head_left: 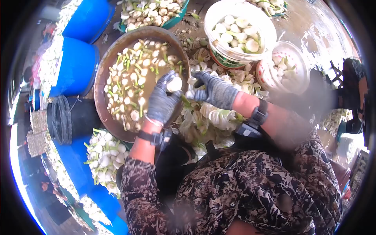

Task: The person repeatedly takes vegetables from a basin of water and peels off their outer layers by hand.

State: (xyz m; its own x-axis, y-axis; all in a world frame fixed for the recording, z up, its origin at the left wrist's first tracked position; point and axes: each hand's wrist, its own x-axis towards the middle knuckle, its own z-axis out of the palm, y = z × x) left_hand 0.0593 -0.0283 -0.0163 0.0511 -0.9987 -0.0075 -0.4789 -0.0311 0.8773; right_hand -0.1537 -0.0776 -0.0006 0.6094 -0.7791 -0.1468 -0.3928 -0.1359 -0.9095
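My left hand [162, 102], in a grey knit glove, is closed around a round white bulb [174, 84], like a garlic or an onion. A green stem shows below its fingers. My right hand [216, 91], gloved the same way, is just to the right with its fingers curled in; what it grips, if anything, I cannot make out. Both hands are over the right rim of a wide brown basin [102, 64] with murky water and many small bulbs and green stem pieces. Pale peeled layers [221, 117] are heaped below my right hand.
A white bucket [211, 23] of peeled bulbs stands beyond my right hand, beside a smaller white tub [301, 58] with several bulbs. Blue drums [74, 66], a black bucket [58, 119] and a pile of stemmed bulbs [105, 156] are on the left. A green basin [180, 17] of bulbs is at the back.
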